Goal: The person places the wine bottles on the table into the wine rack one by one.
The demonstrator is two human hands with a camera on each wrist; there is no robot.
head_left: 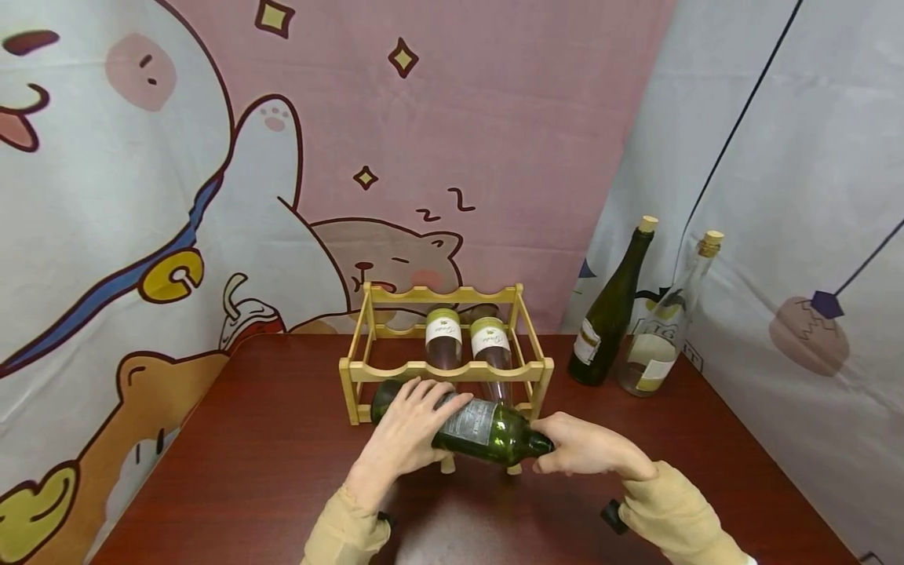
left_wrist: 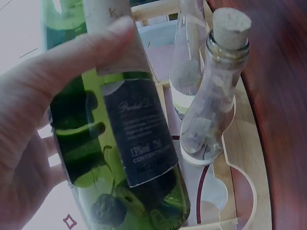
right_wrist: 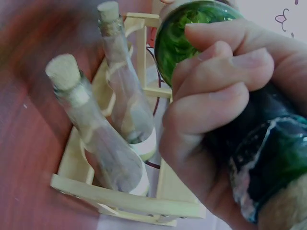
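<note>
A green glass wine bottle (head_left: 497,431) lies nearly level across the front of a wooden wine rack (head_left: 395,373), its neck toward the right. My left hand (head_left: 410,428) grips the bottle's body, the thumb across the paler label. In the left wrist view, a dark label (left_wrist: 139,129) faces the camera. My right hand (head_left: 589,447) has its fingers wrapped round the neck, and a cork (right_wrist: 285,208) shows beyond them in the right wrist view. Two clear corked bottles, one on the left (head_left: 443,345) and one on the right (head_left: 492,345), lie in the rack, corks pointing toward me.
At the back right of the dark red table (head_left: 240,439) stand a dark green corked bottle (head_left: 613,314) and a clear corked bottle (head_left: 660,333), side by side. A cartoon-printed cloth (head_left: 523,141) hangs behind the table.
</note>
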